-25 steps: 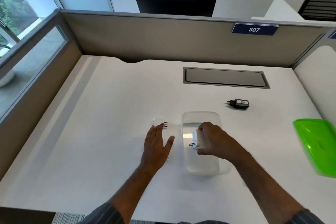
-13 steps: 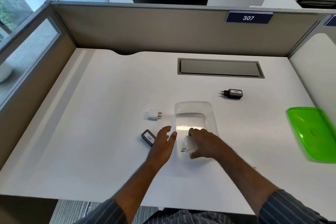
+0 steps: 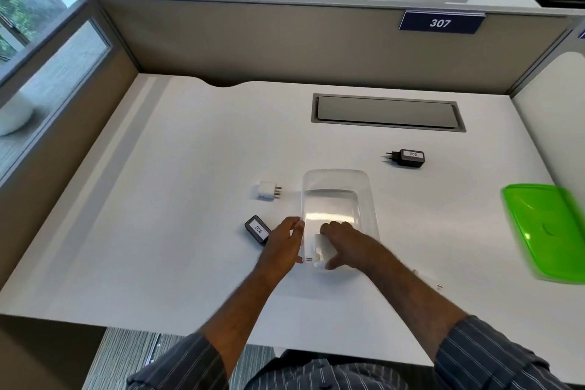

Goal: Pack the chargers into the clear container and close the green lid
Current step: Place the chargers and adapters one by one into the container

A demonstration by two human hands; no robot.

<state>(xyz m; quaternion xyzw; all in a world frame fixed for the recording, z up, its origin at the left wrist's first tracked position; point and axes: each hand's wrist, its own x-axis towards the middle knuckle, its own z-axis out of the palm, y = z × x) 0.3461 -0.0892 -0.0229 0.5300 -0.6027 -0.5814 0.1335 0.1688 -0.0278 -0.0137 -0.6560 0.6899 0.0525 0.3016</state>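
Note:
The clear container (image 3: 335,182) stands open in the middle of the white desk. My right hand (image 3: 343,239) reaches into its near end, fingers around a white charger (image 3: 318,250) that rests low inside. Against the container's left wall lies my left hand (image 3: 283,247), fingers apart, holding nothing. A small white charger (image 3: 267,190) lies left of the container. Nearer, just left of my left hand, is a black charger labelled 026 (image 3: 258,228). Another black charger, labelled 002 (image 3: 408,158), lies beyond the container to the right. The green lid (image 3: 550,231) lies at the desk's right side.
A grey cable hatch (image 3: 387,112) is set into the desk (image 3: 158,231) toward the back. Beige partition walls close off the back and left, a white one the right. A small white object (image 3: 438,286) peeks out beside my right forearm.
My right hand has carried the white charger down into the container's near end. My left hand slid right to the container's wall, uncovering the small white charger and the black 026 charger.

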